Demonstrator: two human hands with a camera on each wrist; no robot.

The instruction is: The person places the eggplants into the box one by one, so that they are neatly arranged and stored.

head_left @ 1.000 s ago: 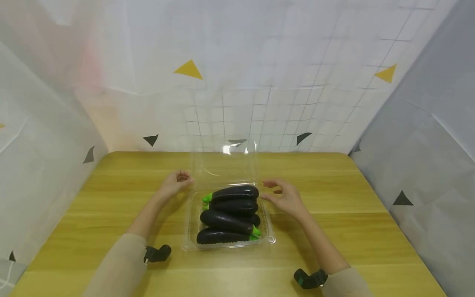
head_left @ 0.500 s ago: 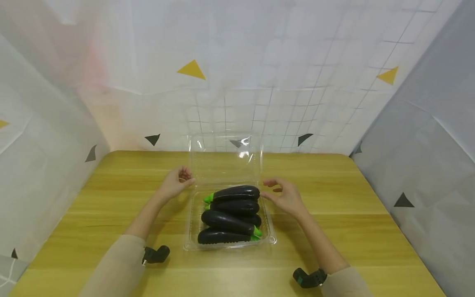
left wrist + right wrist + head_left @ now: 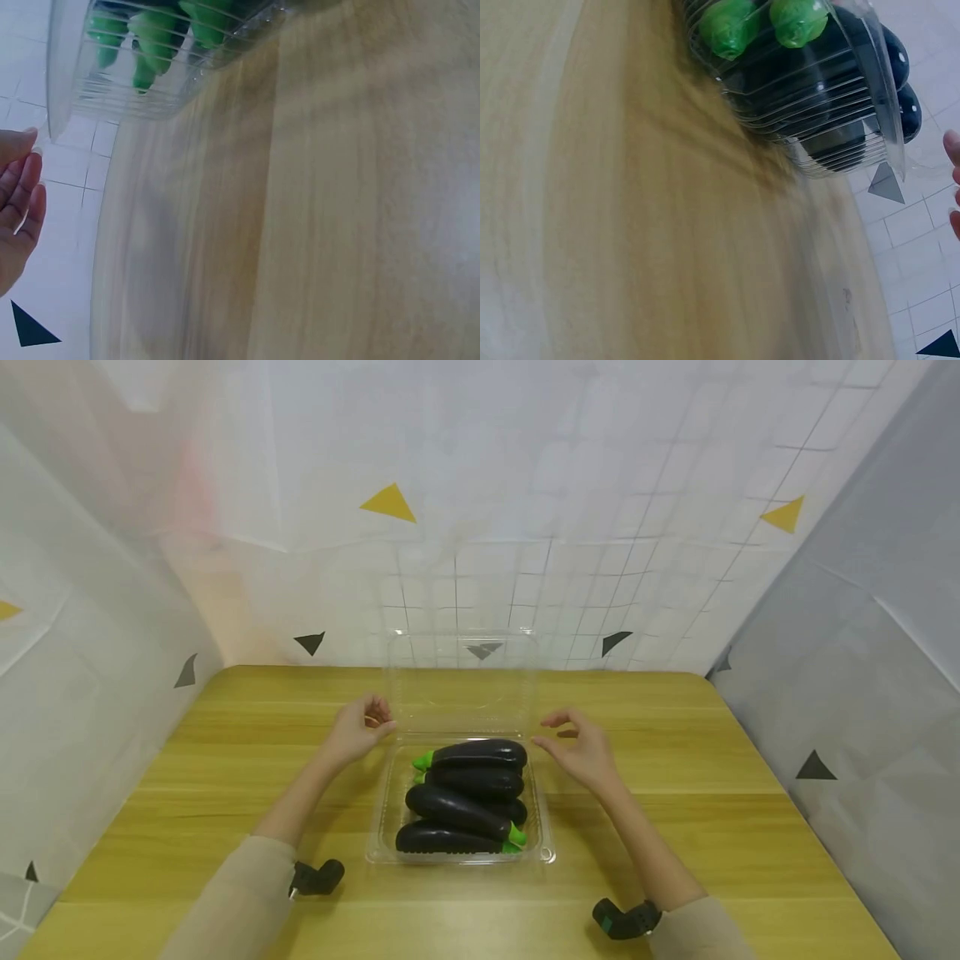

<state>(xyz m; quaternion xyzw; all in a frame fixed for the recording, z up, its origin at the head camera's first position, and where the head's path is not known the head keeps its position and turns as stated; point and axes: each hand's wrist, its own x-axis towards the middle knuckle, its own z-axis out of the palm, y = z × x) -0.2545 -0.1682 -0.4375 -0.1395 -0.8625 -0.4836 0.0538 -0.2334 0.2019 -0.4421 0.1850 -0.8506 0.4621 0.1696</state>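
A clear plastic clamshell container (image 3: 547,827) sits on the table with its lid (image 3: 461,689) swung up at the back. Several dark eggplants (image 3: 468,806) with green stems lie stacked in its base, some stems facing left and others right. Beside the hinge's left end is my left hand (image 3: 358,728), its thumb and fingertips close to the lid's edge; in the left wrist view that hand (image 3: 16,199) shows loosely bent fingers by the container's corner. My right hand (image 3: 588,752) hovers off the right end of the hinge, thumb and fingers apart, holding nothing.
The wooden table (image 3: 735,827) surrounds the container. White sheets (image 3: 495,460) with yellow and dark triangles stand behind and along both sides. A black device (image 3: 317,877) is strapped at the left wrist, and another black device (image 3: 626,919) at the right.
The transparent lid has shifted, tilting slightly between frames. My right hand has moved a little away from the container, to the right. My left hand has barely moved.
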